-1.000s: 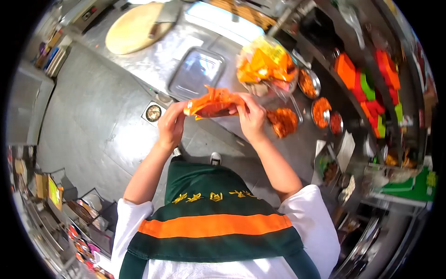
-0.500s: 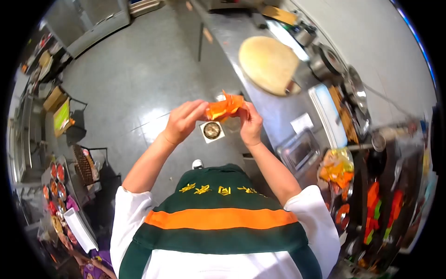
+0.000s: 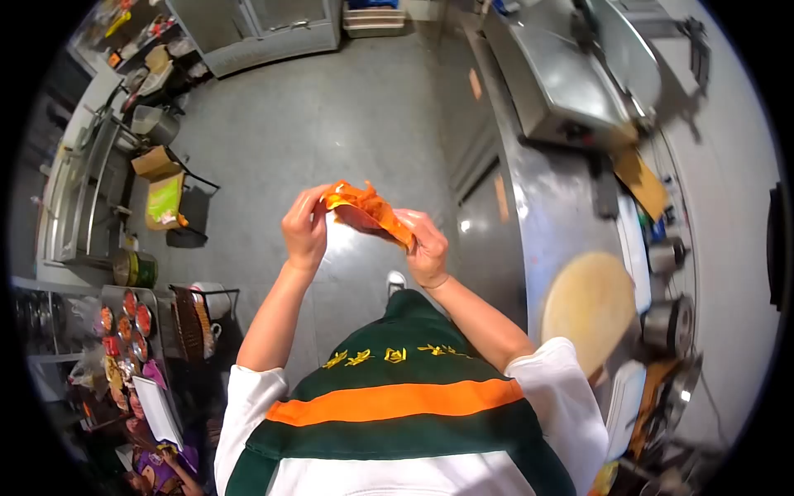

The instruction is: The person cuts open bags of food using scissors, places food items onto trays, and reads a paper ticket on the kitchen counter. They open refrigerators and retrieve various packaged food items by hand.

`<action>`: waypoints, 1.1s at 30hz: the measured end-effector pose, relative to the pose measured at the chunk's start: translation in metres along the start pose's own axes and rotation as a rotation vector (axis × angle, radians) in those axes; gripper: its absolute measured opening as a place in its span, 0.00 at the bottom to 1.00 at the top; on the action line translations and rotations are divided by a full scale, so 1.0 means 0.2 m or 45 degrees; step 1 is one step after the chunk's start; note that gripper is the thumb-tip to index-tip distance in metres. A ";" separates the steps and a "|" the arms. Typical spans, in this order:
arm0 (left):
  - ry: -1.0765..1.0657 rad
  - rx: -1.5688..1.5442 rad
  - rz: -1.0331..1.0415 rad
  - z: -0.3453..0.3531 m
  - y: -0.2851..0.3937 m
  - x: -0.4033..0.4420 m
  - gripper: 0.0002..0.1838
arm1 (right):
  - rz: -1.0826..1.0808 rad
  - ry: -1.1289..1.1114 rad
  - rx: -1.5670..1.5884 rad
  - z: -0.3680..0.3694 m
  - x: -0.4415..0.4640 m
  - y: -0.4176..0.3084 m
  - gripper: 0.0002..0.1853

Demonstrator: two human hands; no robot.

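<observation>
Held out in front of me over the floor is a crumpled, shiny orange plastic bag (image 3: 361, 207). Its mouth looks spread, with a dark reddish inside facing me; what it contains, if anything, I cannot make out. My left hand (image 3: 306, 227) pinches the bag's left edge. At the lower right edge, my right hand (image 3: 424, 248) grips it between thumb and fingers. Both arms are stretched forward above my green apron (image 3: 389, 364) with its orange band.
On my right runs a steel counter (image 3: 542, 207) with a round wooden board (image 3: 589, 306), a steel machine (image 3: 571, 91) and pots (image 3: 666, 322). A box on a chair (image 3: 161, 186) and a shelf of bowls (image 3: 132, 331) stand left. Another person (image 3: 169, 467) is at lower left.
I have moved forward and turned, so the counter and board shift right and down in view. The bag is spread wider between my hands, its inside now showing.
</observation>
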State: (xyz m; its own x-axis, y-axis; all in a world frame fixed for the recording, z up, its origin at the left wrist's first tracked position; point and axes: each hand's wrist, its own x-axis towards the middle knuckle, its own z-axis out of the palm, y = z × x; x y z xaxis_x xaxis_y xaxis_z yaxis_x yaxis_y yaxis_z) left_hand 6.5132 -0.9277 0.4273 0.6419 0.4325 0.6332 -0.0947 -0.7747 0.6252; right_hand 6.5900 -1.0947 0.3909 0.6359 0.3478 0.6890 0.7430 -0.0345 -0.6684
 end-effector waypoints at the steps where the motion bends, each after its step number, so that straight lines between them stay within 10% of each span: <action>1: -0.037 -0.013 -0.165 0.04 -0.03 0.12 0.13 | 0.034 -0.026 0.017 0.04 0.10 0.07 0.18; 12: 0.113 -0.056 -0.006 0.65 -0.94 1.39 0.12 | 0.085 -0.119 0.156 0.66 1.43 1.12 0.19; 19: -0.061 -0.431 -0.313 1.25 -1.56 2.28 0.07 | 0.169 -0.211 -0.061 0.85 2.25 1.77 0.14; 26: -0.344 -0.209 0.316 1.95 -2.01 3.28 0.09 | 0.295 -0.028 -0.201 0.89 3.10 2.53 0.15; 33: -0.605 -0.295 0.160 2.56 -2.53 4.13 0.13 | 0.389 0.004 -0.254 0.94 3.74 3.30 0.10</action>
State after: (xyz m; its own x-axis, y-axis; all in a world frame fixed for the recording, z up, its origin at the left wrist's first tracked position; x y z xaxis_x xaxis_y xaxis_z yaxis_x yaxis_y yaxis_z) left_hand 7.4807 -0.4143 0.4015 0.8831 0.0456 0.4669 -0.3234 -0.6618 0.6763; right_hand 7.5163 -0.6806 0.4124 0.8352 0.2901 0.4672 0.5446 -0.3186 -0.7758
